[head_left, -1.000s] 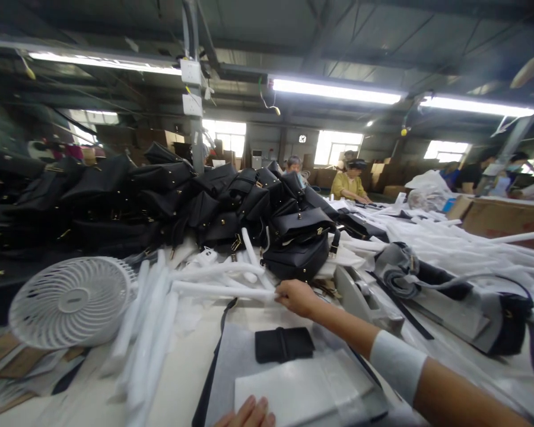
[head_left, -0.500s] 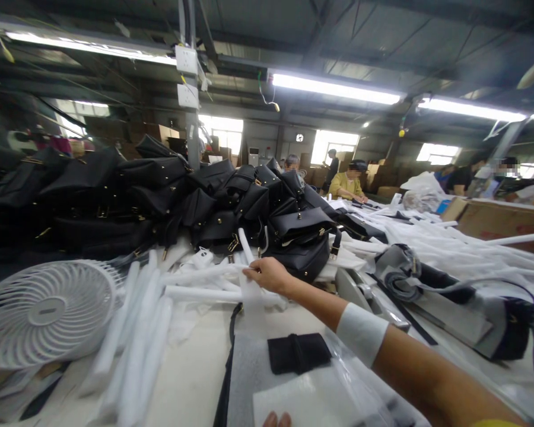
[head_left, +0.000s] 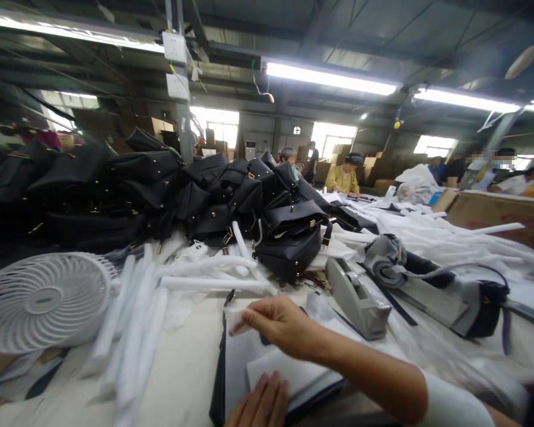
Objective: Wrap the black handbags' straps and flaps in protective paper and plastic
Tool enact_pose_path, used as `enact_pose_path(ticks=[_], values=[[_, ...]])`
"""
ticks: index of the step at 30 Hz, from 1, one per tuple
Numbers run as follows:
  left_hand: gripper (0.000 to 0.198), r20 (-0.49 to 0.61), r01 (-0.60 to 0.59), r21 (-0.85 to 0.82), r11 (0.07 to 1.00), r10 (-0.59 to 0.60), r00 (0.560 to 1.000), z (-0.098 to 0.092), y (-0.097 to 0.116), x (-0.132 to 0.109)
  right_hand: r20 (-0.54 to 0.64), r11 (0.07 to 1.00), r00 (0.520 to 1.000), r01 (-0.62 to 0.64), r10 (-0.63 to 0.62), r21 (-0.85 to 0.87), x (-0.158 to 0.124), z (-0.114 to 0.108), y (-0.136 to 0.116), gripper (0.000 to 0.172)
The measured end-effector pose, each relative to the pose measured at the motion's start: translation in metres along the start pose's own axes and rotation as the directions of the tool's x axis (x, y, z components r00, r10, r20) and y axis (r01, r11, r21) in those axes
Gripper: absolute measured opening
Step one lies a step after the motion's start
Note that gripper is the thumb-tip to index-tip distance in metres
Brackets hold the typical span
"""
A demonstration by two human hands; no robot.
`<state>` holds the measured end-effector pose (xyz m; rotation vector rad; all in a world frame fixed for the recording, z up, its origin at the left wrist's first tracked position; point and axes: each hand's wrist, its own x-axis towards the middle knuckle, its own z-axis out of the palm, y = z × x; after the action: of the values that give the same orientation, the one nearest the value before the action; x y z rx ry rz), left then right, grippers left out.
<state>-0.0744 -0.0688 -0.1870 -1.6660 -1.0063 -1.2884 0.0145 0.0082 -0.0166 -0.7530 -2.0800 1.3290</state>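
Pinching a foam strip (head_left: 237, 317) is the right hand (head_left: 282, 325) — left hand (head_left: 260, 406), cropped, lies flat.

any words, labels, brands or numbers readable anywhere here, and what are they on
No text reads clearly.
Badge at the hub of the white fan: too blurred.
Side of the cardboard box: nothing legible.
Small sign far back: too small.
The white foam piece pinched in the right hand: blank.

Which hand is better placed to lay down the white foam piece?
Probably the right hand: it pinches the foam piece just beyond the white sheet. The left hand lies flat on that sheet.
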Motion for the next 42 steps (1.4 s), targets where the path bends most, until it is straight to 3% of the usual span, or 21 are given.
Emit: enact_pose_path(ticks=[2,4,7,10,16,19,23,27,32,36,42], values=[[0.039,-0.067,0.068,-0.023,0.997,-0.069,0.995,0.003,0.005,-0.005,-0.042,0.999,0.999,0.000,0.002,0.042,-0.015,0.018,0.007,0.048],[0.040,-0.057,0.118,-0.065,0.991,-0.122,0.991,0.001,0.008,-0.007,-0.068,0.988,0.998,0.009,0.002,0.155,-0.017,0.031,0.013,0.048],[0.042,0.113,0.089,-0.109,0.990,-0.077,0.991,-0.011,0.006,-0.004,-0.093,0.906,0.995,0.015,0.028,0.423,0.005,0.032,0.016,0.055],[0.044,0.279,0.033,-0.106,0.994,-0.002,0.960,-0.025,0.001,0.004,-0.092,0.805,0.995,0.020,0.043,0.593,0.039,0.021,0.012,0.056],[0.045,0.335,-0.019,-0.060,0.998,0.038,0.942,-0.033,-0.001,0.013,0.019,0.718,0.998,-0.061,0.066,0.694,0.076,0.030,0.009,0.059],[0.042,0.369,-0.075,-0.073,0.995,0.096,0.924,-0.033,-0.003,0.013,0.064,0.750,0.996,-0.092,0.066,0.655,0.067,0.037,0.005,0.057],[0.038,0.354,-0.080,-0.072,0.994,0.100,0.930,-0.033,-0.005,0.012,0.052,0.864,0.997,-0.071,0.052,0.499,0.030,0.023,-0.007,0.054],[0.038,0.343,0.015,-0.070,0.997,0.010,0.939,-0.034,0.001,0.012,0.013,0.980,1.000,-0.001,-0.002,0.198,-0.019,0.008,-0.010,0.040],[0.033,0.321,0.084,-0.077,0.994,-0.055,0.946,-0.034,0.007,0.005,-0.026,0.984,0.994,0.102,-0.107,-0.149,-0.069,0.016,0.016,0.023],[0.025,0.362,0.084,-0.065,0.994,-0.055,0.930,-0.038,0.006,0.003,-0.003,0.980,0.991,0.129,-0.131,-0.153,-0.089,0.022,0.039,0.025],[0.023,0.398,0.092,-0.083,0.992,-0.052,0.916,-0.043,0.007,0.007,-0.075,0.976,0.979,0.178,-0.189,-0.128,-0.103,0.024,0.053,0.021]])
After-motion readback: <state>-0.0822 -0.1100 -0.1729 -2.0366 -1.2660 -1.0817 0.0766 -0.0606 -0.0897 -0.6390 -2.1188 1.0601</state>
